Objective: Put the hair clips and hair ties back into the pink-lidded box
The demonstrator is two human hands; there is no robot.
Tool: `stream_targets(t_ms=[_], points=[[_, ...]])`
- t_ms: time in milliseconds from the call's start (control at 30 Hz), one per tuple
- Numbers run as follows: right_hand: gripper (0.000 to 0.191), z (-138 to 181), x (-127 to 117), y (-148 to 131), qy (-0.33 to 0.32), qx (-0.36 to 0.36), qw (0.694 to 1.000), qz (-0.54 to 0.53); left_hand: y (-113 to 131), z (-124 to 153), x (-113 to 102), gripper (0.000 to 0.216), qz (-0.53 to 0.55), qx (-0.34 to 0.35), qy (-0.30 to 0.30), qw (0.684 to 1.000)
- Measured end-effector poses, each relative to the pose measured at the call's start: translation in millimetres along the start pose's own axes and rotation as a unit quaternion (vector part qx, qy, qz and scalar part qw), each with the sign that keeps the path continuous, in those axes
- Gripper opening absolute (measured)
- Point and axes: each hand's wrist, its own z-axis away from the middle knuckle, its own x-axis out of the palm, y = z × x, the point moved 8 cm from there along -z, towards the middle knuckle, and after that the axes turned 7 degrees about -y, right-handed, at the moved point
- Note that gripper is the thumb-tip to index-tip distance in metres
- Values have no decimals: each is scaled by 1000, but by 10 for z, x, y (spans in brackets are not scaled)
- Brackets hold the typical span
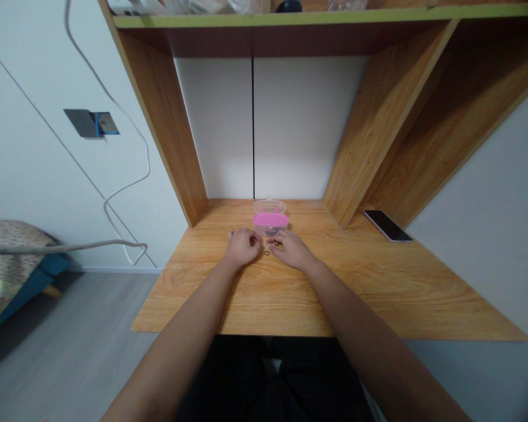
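One ring (266, 253) on bench (273, 305) between left hand (243, 246) and right hand (291, 249), before box (270, 220) near back edge. Hands half-curled; can't tell what's gripped. Probably sorting small pieces; next move likely needs fine pinch.

The wood-grain desk (273, 305) carries 1 pink-and-clear box (270, 221); 1 small dark ring (266, 253) near it; 1 phone (387, 226) farther right.

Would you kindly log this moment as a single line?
left hand: grip unclear | right hand: near pink container, grip unclear | small dark ring: on desk between hands | phone: on desk, right side
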Motion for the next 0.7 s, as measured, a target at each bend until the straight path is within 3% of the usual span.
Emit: stream_targets(t_ms=[367,700], points=[[2,-4,-14,9,12,10,999,-27,68,-5,-16,18,37,31,0,999],[6,-5,-121,23,61,23,996,-63,228,39,1,17,69,91,-37,993]])
